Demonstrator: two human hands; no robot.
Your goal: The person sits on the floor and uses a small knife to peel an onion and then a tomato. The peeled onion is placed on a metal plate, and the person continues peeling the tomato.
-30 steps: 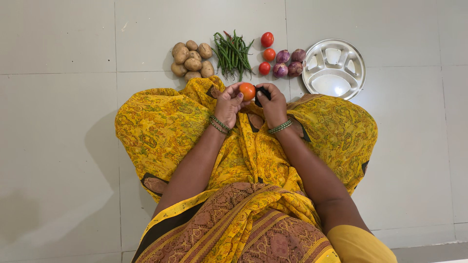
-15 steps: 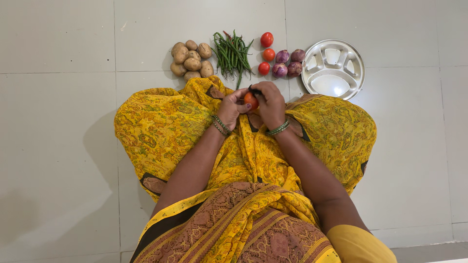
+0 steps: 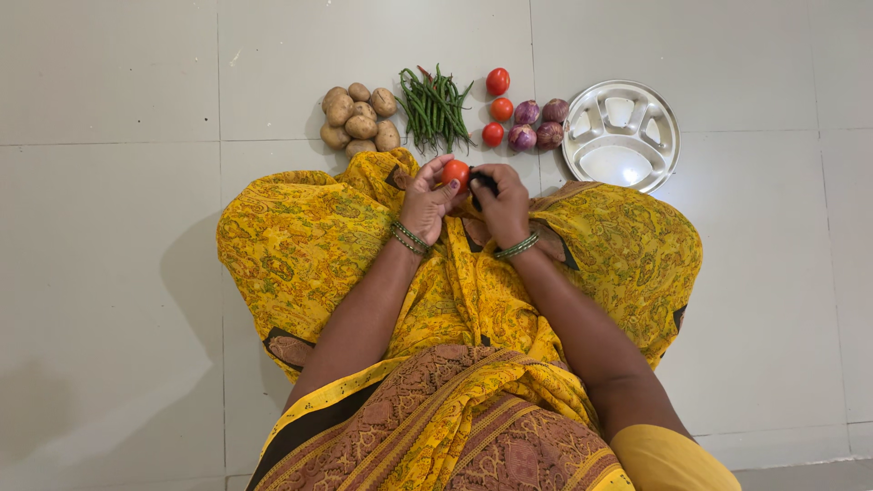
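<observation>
I sit on the floor in a yellow patterned garment [image 3: 300, 236], both hands raised over my lap. My left hand [image 3: 426, 198] holds a red tomato [image 3: 456, 172] in its fingertips. My right hand [image 3: 498, 202] is closed round a small dark-handled tool [image 3: 482, 182], probably a knife, pressed against the tomato's right side; its blade is hidden. Both wrists wear green bangles.
On the pale tiled floor beyond my knees lie a heap of potatoes [image 3: 358, 118], a bunch of green beans [image 3: 435, 109], three more tomatoes [image 3: 496, 107], three purple onions [image 3: 538, 125] and a round steel compartment plate [image 3: 621, 136] at the right.
My hands have drawn closer together round the tomato, and the right hand now covers more of the dark tool. The tomato has turned slightly in the left fingers.
</observation>
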